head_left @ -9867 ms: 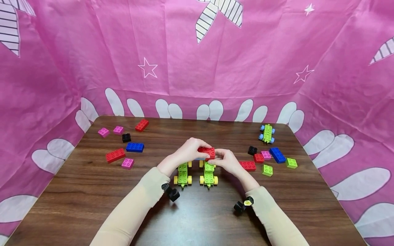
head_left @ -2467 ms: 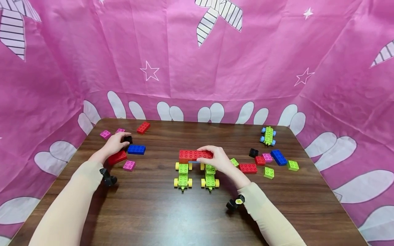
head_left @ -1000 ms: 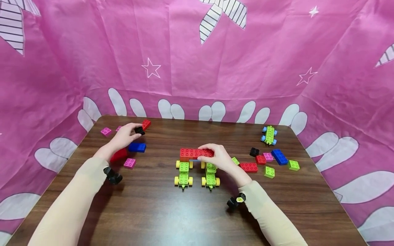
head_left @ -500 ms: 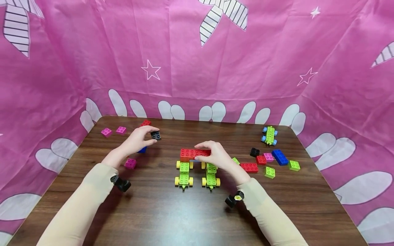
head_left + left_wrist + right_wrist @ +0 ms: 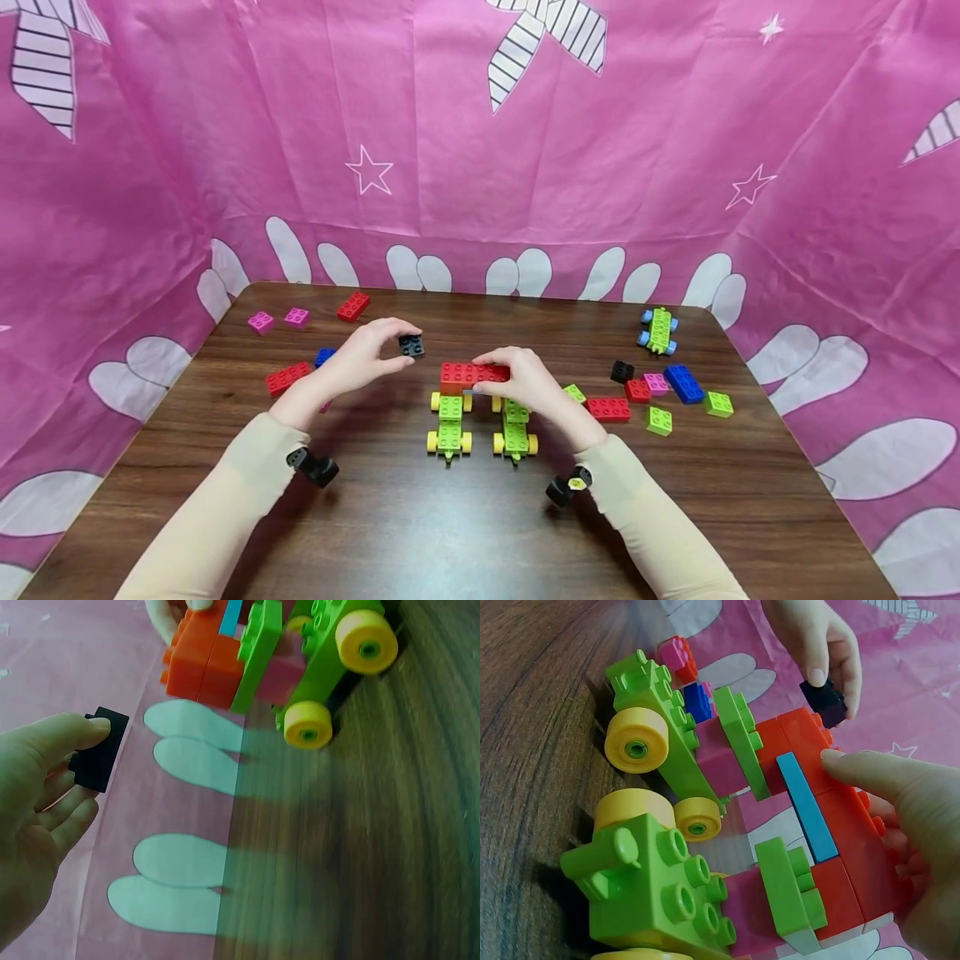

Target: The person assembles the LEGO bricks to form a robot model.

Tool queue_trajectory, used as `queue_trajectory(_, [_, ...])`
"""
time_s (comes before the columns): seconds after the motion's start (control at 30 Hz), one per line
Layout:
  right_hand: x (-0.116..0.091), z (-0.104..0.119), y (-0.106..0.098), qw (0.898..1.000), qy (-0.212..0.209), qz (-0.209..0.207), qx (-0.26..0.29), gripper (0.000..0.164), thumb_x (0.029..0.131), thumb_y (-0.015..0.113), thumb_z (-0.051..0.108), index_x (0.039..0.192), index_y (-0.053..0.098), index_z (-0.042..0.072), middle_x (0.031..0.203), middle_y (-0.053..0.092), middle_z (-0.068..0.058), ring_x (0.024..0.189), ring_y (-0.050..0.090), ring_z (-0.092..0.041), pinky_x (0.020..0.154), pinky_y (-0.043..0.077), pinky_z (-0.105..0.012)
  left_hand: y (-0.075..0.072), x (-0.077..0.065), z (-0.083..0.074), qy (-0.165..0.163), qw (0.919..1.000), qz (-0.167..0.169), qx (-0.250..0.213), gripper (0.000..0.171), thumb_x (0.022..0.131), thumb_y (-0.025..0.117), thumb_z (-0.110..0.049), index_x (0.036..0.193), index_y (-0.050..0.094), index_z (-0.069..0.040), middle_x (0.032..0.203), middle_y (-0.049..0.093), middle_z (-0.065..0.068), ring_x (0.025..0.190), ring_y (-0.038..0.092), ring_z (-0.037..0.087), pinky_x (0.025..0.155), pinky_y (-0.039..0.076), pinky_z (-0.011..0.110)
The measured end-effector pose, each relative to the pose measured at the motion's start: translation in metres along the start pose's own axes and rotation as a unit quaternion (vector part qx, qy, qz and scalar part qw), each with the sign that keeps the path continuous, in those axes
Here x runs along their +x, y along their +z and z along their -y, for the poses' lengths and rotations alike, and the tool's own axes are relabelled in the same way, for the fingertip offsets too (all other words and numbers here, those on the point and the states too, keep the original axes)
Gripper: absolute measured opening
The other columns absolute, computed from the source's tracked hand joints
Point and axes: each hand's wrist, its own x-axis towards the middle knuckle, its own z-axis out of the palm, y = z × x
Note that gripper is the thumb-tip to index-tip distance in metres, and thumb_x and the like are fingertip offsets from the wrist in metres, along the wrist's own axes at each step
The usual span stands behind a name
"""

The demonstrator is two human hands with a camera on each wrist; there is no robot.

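My left hand (image 5: pixel 367 360) pinches a small black brick (image 5: pixel 411 345) by its edges, raised left of the build. In the left wrist view the thumb lies on the black brick (image 5: pixel 101 750). My right hand (image 5: pixel 521 379) grips the right part of the red bricks (image 5: pixel 457 377) that top the build. That red row spans two green wheeled bases (image 5: pixel 450 437) with yellow wheels. Between them, the right wrist view shows pink bricks (image 5: pixel 721 757), green bricks (image 5: pixel 786 889) and a thin blue piece (image 5: pixel 808 806) under the red.
On the left lie a red brick (image 5: pixel 288 379), another red brick (image 5: pixel 353 306), pink bricks (image 5: pixel 261 322) and a partly hidden blue brick (image 5: pixel 324 357). At right are a black brick (image 5: pixel 622 371), a blue brick (image 5: pixel 684 383), green bricks (image 5: pixel 718 404) and a blue-wheeled green base (image 5: pixel 659 331).
My left hand left the red bricks, took the black brick from the table's left side and carried it rightward towards the build. My right hand stays at the red bricks' right part.
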Motion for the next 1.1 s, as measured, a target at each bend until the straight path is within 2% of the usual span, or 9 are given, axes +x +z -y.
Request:
queue_trajectory(0.23, [-0.001, -0.004, 0.002, 1.0, -0.003, -0.005, -0.001, 0.037, 0.083, 0.076, 0.029, 0.114, 0.071, 0.01, 0.109, 0.071, -0.006, 0.101, 0.064, -0.022, 0.088, 0.051, -0.04, 0.011, -0.002, -0.013, 0.008, 0.9997, 0.017, -0.012, 0.042, 0.087, 0.071, -0.014, 0.126, 0.059, -0.007, 0.124, 0.06, 0.012, 0.11, 0.057, 0.028, 0.086, 0.054, 0.044])
queue_trajectory(0.43, [-0.002, -0.005, 0.003, 1.0, 0.0, -0.009, 0.007, 0.037, 0.082, 0.076, 0.029, 0.114, 0.071, 0.01, 0.109, 0.071, -0.006, 0.1, 0.064, -0.022, 0.087, 0.052, -0.04, 0.018, -0.003, -0.02, 0.025, 0.9993, 0.027, -0.003, 0.042, 0.088, 0.07, -0.014, 0.127, 0.059, -0.005, 0.125, 0.061, 0.012, 0.115, 0.056, 0.029, 0.096, 0.047, 0.05])
queue_trajectory(0.7, [-0.003, -0.006, 0.004, 1.0, 0.003, -0.007, 0.008, 0.037, 0.082, 0.077, 0.03, 0.114, 0.071, 0.01, 0.107, 0.071, -0.005, 0.096, 0.064, -0.02, 0.082, 0.052, -0.036, 0.025, -0.002, -0.022, 0.04, 0.9985, 0.038, 0.004, 0.043, 0.087, 0.071, -0.014, 0.127, 0.06, -0.004, 0.126, 0.061, 0.013, 0.117, 0.056, 0.029, 0.098, 0.045, 0.049])
queue_trajectory(1.1, [-0.003, -0.005, 0.004, 1.0, 0.003, -0.01, 0.007, 0.037, 0.083, 0.076, 0.031, 0.113, 0.071, 0.01, 0.107, 0.071, -0.006, 0.097, 0.064, -0.02, 0.083, 0.052, -0.038, 0.031, 0.0, -0.02, 0.04, 0.9982, 0.044, 0.001, 0.042, 0.088, 0.071, -0.014, 0.127, 0.06, -0.004, 0.126, 0.061, 0.013, 0.116, 0.057, 0.029, 0.096, 0.047, 0.048])
